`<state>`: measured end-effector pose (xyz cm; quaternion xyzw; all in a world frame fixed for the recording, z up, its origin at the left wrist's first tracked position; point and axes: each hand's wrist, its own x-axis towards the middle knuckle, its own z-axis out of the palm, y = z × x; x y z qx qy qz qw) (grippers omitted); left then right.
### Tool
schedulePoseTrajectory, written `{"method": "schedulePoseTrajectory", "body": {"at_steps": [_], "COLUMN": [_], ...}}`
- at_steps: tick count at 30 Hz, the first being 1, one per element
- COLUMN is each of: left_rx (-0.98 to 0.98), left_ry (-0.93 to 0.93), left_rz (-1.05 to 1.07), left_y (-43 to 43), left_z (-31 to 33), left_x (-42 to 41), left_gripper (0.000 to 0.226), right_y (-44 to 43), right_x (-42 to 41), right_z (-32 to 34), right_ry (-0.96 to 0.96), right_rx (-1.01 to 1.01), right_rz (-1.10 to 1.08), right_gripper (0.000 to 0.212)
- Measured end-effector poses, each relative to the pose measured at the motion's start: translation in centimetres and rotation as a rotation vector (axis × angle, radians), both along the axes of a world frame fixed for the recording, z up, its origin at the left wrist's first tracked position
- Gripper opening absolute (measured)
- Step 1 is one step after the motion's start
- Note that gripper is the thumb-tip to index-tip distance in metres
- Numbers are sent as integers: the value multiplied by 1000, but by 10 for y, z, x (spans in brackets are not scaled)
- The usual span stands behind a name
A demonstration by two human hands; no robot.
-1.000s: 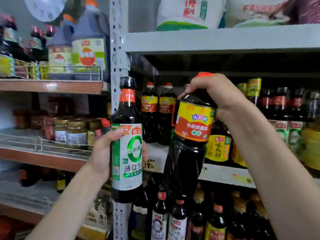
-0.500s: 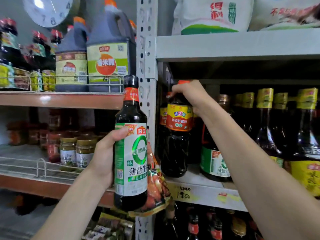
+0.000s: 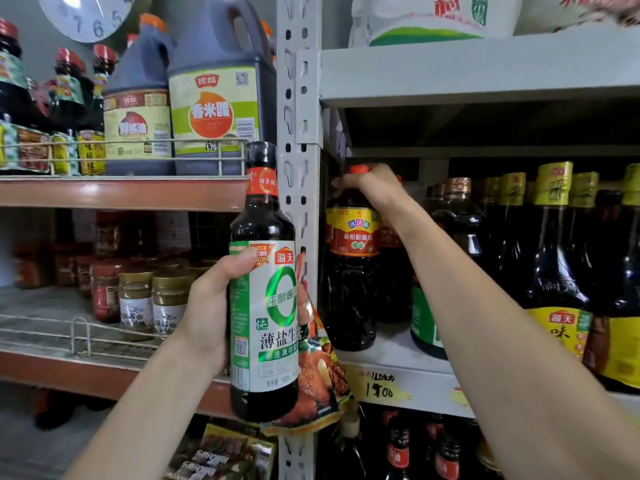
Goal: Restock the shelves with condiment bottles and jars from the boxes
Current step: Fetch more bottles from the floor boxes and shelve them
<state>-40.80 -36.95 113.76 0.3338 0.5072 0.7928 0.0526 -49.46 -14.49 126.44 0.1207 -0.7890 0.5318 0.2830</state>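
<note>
Shelved bottle (image 3: 351, 278) in right hand (image 3: 372, 183), green-labelled bottle (image 3: 265, 323) in left hand (image 3: 211, 306)

Red-label bottle (image 3: 351, 278) fills the left corner of the grey shelf (image 3: 393, 355), just beside the perforated post (image 3: 299, 98) — only a narrow bare strip next to it. Yellow-capped bottles (image 3: 554, 254) pack the rest; open headroom above caps, under the upper shelf board (image 3: 485, 67).

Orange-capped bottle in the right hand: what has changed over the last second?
The right hand carried the orange-capped bottle from in front of the shelving inward onto the grey shelf, at its left end, where it now seems to stand; the hand still grips its neck. The left hand holds the green-label bottle upright as before.
</note>
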Motion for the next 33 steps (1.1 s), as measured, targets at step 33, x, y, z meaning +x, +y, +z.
{"method": "schedulePoseTrajectory", "body": {"at_steps": [33], "left_rx": [15], "left_ry": [-3], "left_rz": [-584], "left_y": [115], "left_z": [-21], "left_x": [30], "left_gripper": [65], "right_y": [24], "right_x": [184], "right_z": [-65], "right_ry": [163], "right_rx": [-217], "right_rz": [344], "right_gripper": [33]}}
